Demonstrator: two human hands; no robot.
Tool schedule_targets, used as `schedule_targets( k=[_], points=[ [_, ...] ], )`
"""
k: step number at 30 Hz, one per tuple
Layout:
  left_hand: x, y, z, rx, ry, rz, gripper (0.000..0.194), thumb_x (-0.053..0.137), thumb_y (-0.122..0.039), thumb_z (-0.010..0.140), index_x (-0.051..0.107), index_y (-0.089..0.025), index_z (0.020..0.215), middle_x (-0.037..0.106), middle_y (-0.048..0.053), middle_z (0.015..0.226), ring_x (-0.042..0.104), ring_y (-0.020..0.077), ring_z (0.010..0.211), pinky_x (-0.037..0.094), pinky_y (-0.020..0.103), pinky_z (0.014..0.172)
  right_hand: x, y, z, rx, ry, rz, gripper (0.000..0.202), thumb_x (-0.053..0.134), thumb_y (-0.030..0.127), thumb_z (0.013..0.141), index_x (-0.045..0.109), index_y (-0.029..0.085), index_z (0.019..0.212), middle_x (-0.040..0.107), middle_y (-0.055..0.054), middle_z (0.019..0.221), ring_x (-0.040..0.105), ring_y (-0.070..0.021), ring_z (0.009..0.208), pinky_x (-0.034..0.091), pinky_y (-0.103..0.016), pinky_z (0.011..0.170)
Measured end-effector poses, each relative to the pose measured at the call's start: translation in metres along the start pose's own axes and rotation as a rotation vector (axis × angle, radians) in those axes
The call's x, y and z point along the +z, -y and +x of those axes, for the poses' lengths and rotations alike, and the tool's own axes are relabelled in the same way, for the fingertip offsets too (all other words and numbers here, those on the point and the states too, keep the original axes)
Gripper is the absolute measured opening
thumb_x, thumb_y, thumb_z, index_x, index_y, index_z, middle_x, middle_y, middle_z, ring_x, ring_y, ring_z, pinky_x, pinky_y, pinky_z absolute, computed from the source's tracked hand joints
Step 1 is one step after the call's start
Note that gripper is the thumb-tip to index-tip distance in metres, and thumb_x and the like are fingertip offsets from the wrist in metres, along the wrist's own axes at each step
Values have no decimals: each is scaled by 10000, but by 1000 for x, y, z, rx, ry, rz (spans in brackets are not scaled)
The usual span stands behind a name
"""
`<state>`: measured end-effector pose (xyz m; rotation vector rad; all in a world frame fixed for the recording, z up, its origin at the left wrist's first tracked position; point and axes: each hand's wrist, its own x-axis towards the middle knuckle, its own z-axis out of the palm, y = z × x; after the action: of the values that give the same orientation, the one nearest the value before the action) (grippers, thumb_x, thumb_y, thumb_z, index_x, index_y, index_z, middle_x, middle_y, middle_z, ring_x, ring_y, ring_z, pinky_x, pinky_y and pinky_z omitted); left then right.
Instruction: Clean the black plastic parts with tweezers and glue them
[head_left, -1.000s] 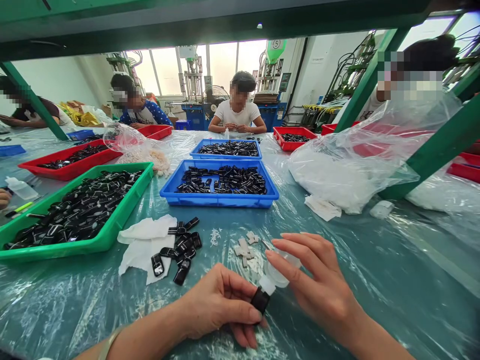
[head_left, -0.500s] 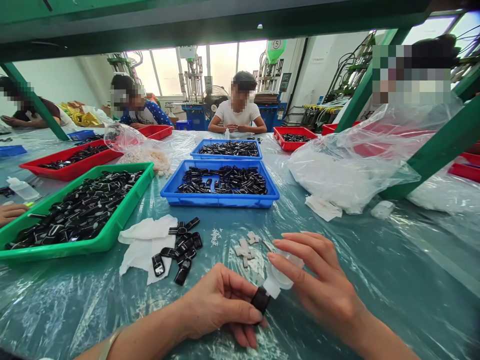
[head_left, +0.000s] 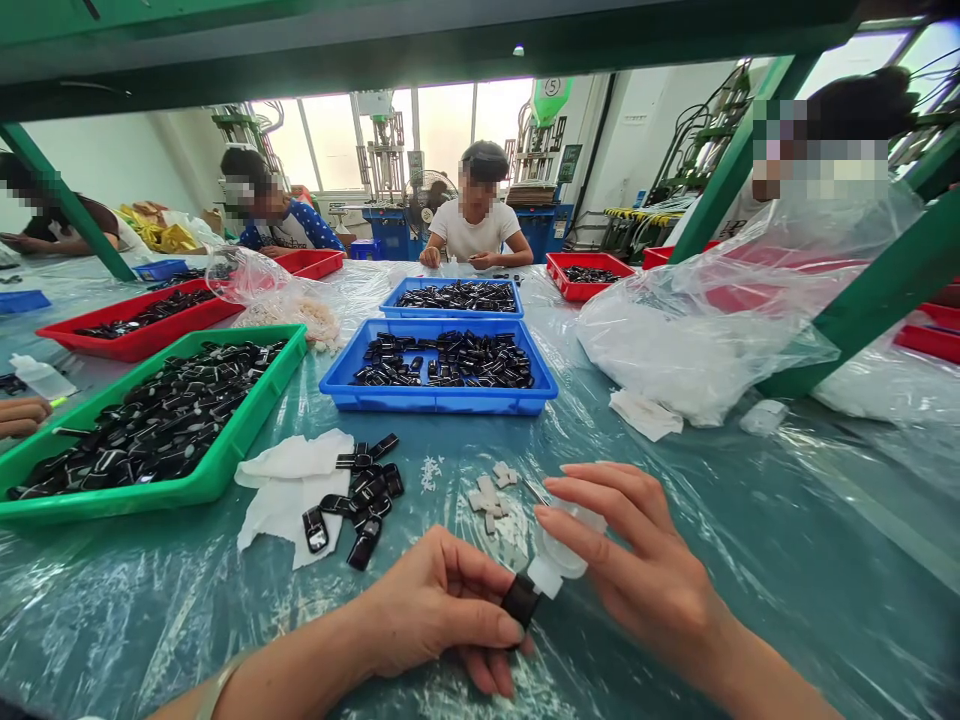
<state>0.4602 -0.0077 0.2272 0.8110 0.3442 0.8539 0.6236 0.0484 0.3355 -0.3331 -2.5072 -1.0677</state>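
Observation:
My left hand (head_left: 439,608) pinches a small black plastic part (head_left: 520,600) just above the plastic-covered table (head_left: 787,560). My right hand (head_left: 637,560) grips a small clear squeeze bottle (head_left: 559,553), tilted so its white tip touches the black part. A loose pile of similar black parts (head_left: 364,495) lies to the left, partly on white cloths (head_left: 289,490). Small white pieces (head_left: 491,492) are scattered just beyond my hands.
A green tray (head_left: 247,420) and two blue trays (head_left: 442,400) hold many black parts; red trays (head_left: 135,340) stand farther back. A large clear plastic bag (head_left: 705,320) lies at right beside a green frame post (head_left: 877,295). Other people sit around the table.
My hands have barely moved; the bottle tip stays on the black part. A co-worker's hand at the far left edge has shifted slightly.

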Motion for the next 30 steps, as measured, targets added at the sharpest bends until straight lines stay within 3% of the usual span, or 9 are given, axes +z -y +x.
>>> schedule_targets(
  k=[30],
  points=[
    [0, 2, 1, -18, 26, 25, 367, 629, -292, 596, 612, -19, 841, 562, 29, 613, 571, 51, 525, 460, 87, 487, -5, 5, -4, 1, -16, -44, 321, 455, 165, 715, 561, 377, 933, 425, 140, 1147, 385, 40, 1175, 311, -188, 1036]
  ],
)
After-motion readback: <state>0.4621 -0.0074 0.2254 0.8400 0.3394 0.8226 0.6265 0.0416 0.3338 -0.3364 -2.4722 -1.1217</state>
